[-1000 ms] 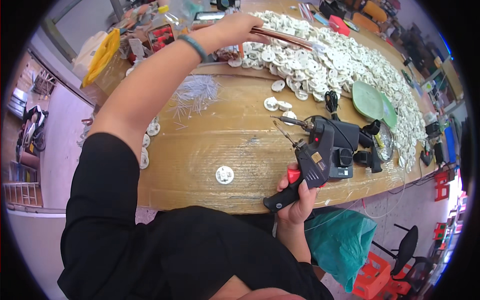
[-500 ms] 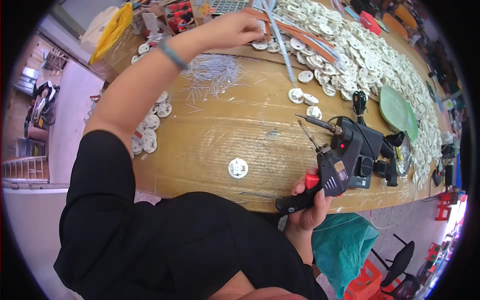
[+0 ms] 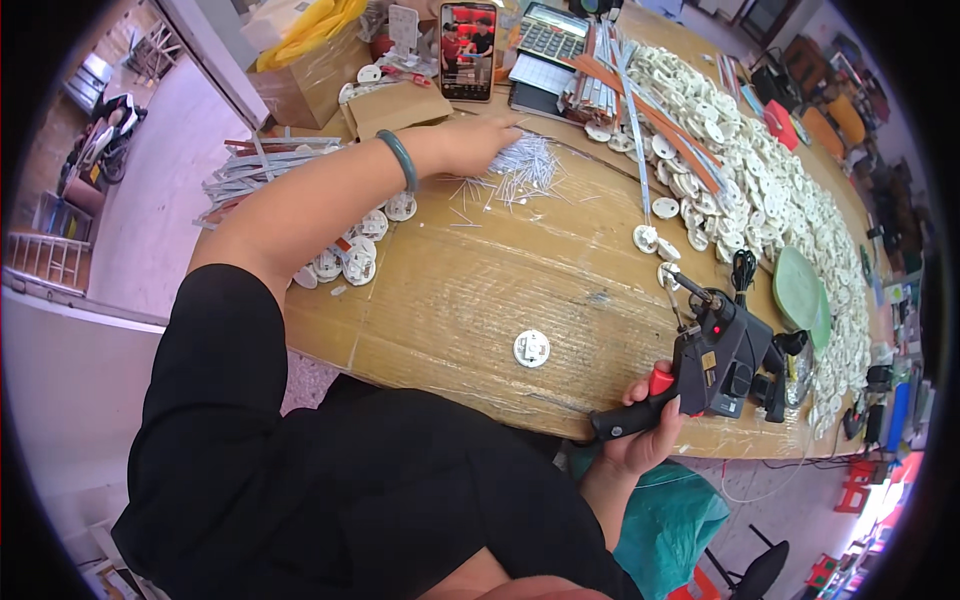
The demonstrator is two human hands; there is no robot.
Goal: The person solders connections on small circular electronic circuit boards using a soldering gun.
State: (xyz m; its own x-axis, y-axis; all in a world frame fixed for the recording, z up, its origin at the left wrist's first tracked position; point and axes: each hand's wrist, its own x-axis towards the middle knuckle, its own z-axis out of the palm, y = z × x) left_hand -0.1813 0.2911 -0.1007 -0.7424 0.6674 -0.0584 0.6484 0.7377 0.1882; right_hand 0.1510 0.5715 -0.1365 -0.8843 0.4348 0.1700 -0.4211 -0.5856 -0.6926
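Observation:
My left hand (image 3: 483,145) reaches across to the far side of the table, over the edge of a loose pile of thin white wire pieces (image 3: 530,165). Its fingers stretch out at the pile, and nothing shows in them. My right hand (image 3: 655,435) grips the black handle of a soldering gun (image 3: 690,370) with a red trigger and a lit red light. The gun's metal tip points away from me, near some small white discs. On the table between my arms lies one round white part (image 3: 531,348) with fittings on its face, untouched.
A large heap of white discs (image 3: 740,180) covers the far right, beside a green plate (image 3: 796,287). Flat strips (image 3: 265,170) and more discs lie left, under my forearm. A phone (image 3: 467,52), a calculator (image 3: 552,38) and a cardboard box (image 3: 310,90) stand behind.
My left hand has left the bundle of strips at the back and come down to the wire pile. The view has swung left. My right hand still holds the soldering gun.

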